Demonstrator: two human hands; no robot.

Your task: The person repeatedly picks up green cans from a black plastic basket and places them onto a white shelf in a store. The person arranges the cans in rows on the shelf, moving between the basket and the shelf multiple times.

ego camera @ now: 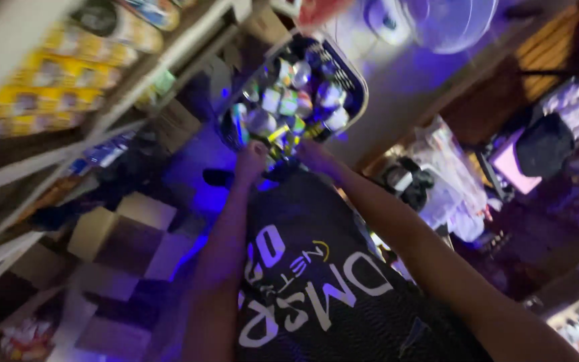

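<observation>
At the far left, shelves (48,87) were seen, tilted by the camera angle, with rows of yellow packets that could not be counted because of blur. Below them, a checkered floor (122,248) was lit in blue. One basket (353,80), dark with a pale rim, was held up in the middle of the view; it was filled with small shiny packets and cups (289,100), roughly a dozen, though an exact count could not be made.

Two bare arms were raised toward the basket's near edge. The left hand (250,163) was set against the basket's lower edge, with the forearm stretched straight up from the bottom of the frame; its grip appeared closed on the rim, but this could not be told for certain. The right hand (315,158) was placed just beside it, on the same edge, with its arm run diagonally from the lower right corner; whether its grip was clenched or released could not be told either. Between the arms, a dark shirt (309,281) with pale lettering was seen.

To the right, one fan (447,23) was seen above, one heap of clear bags (447,181) lay lower, and one dark rack (551,134) with pale items stood at the far right.
</observation>
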